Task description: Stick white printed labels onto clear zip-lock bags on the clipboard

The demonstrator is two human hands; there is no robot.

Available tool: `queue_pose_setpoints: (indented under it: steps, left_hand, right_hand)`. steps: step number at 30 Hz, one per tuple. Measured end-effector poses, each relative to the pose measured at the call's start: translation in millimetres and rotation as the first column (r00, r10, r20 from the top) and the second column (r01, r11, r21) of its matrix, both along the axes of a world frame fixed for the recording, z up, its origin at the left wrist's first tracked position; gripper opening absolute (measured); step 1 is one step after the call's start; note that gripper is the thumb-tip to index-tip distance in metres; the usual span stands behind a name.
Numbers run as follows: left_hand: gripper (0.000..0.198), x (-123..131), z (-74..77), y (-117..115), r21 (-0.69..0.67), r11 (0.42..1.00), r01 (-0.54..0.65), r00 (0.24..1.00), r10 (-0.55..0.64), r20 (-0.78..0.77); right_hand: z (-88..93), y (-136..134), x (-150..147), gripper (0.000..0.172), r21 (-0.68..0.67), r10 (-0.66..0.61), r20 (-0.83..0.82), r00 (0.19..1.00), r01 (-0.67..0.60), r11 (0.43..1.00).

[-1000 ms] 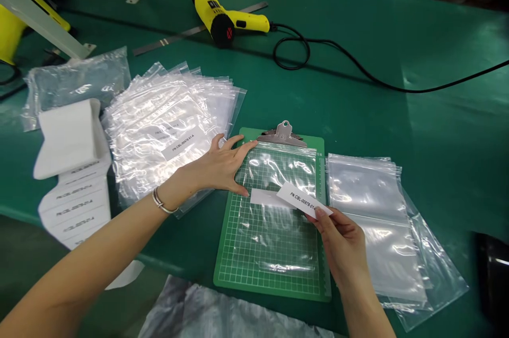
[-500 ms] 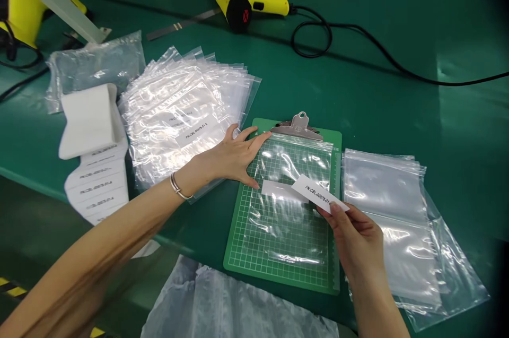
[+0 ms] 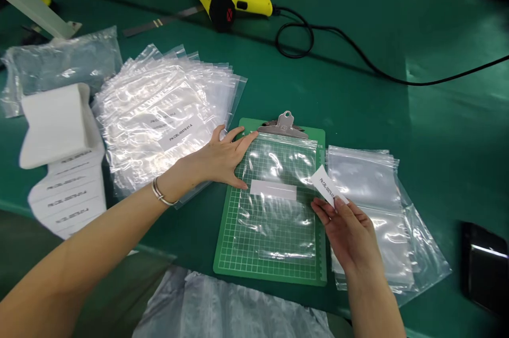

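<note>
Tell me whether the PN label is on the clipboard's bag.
Off: the printed label is held up in the right hand, beside the zip bag, whose white panel shows bare.

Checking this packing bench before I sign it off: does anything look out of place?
Nothing looks spilled or damaged. One oddity: the bag on the green clipboard has a blank white strip, while the left pile's top bag carries a printed label.

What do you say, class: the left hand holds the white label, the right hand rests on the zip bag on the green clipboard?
No, swapped: the head view shows the right hand holding the white label, the left hand resting on the zip bag on the green clipboard.
</note>
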State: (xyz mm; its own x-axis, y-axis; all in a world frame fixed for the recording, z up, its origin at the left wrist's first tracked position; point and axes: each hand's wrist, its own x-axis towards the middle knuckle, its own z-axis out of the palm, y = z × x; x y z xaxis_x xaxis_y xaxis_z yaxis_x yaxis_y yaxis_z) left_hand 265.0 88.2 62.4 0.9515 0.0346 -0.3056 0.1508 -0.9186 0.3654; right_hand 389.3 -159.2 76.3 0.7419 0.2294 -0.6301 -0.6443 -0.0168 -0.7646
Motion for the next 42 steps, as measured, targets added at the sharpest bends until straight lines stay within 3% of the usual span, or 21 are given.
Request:
queue_pose_setpoints:
  steps: [7, 13, 19, 26, 36, 42]
  left_hand:
    - [0.111, 2.0, -4.0, 0.6, 0.067, 0.998, -0.005, 1.0, 0.005, -0.001]
    - [0.112, 3.8, -4.6, 0.6, 0.109, 0.994, -0.006, 0.999, 0.011, -0.041]
    - [0.112, 3.2, -9.6, 2.1, 0.116, 0.993, -0.001, 1.0, 0.0, 0.008]
    - [0.109, 0.3, -2.0, 1.0, 0.062, 0.998, -0.015, 1.0, 0.016, -0.012]
    - [0.102, -6.5, -3.2, 4.3, 0.02, 1.0, 0.008, 1.0, -0.007, -0.016]
    - [0.105, -7.2, -6.7, 5.4, 0.006, 1.0, 0.008, 1.0, -0.008, 0.004]
  right_hand:
    - [3.6, -19.9, 16.6, 0.027, 0.053, -0.123, 0.019, 0.992, 0.122, 0.991]
    - [4.6, -24.6, 19.9, 0.027, 0.085, -0.146, 0.05, 0.988, 0.142, 0.986]
    - [6.1, -19.0, 15.1, 0.025, 0.094, -0.104, 0.013, 0.994, 0.102, 0.99]
    - [-1.0, -1.2, 2.6, 0.019, 0.141, 0.009, 0.017, 1.0, -0.012, 0.99]
    - [-13.4, 4.5, -6.8, 0.019, 0.032, 0.088, 0.129, 0.988, -0.093, 0.995]
    - [-12.2, 6.9, -7.2, 0.021, 0.016, 0.07, 0.094, 0.993, -0.072, 0.997]
